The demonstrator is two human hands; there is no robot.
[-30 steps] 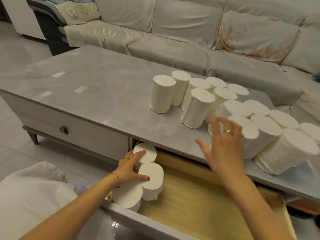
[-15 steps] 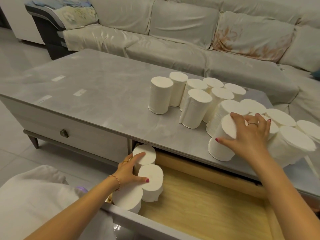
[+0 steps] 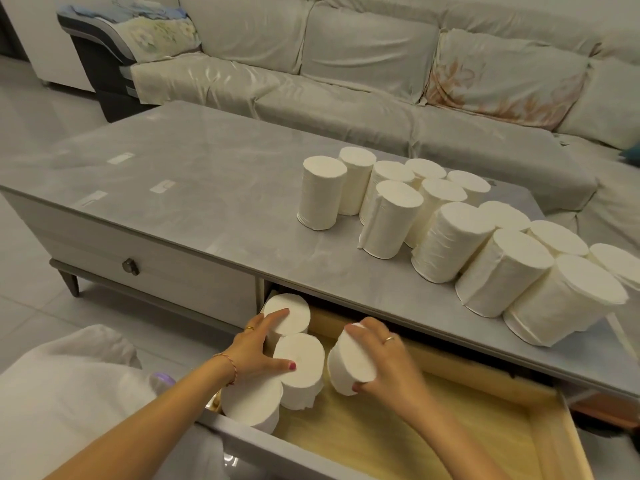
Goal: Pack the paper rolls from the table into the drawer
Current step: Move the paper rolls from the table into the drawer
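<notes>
Several white paper rolls [image 3: 446,242] stand upright in a cluster on the right half of the grey table [image 3: 194,202]. Below the table's front edge a wooden drawer [image 3: 433,434] is pulled out. Three rolls [image 3: 301,358] stand in a column at its left end. My left hand [image 3: 258,348] rests flat against those rolls, fingers spread over the far and middle ones. My right hand [image 3: 384,362] grips a tilted roll [image 3: 349,367] just above the drawer floor, right beside the middle standing roll.
A second drawer with a dark knob [image 3: 131,266] stays closed at the left. A covered sofa [image 3: 346,71] runs behind the table. White cloth [image 3: 69,393] lies over my lap at the lower left. Bare drawer floor stretches to the right.
My right hand lifted one roll off the table's cluster and carried it down and left into the drawer. My left hand stayed on the rolls standing in the drawer.
</notes>
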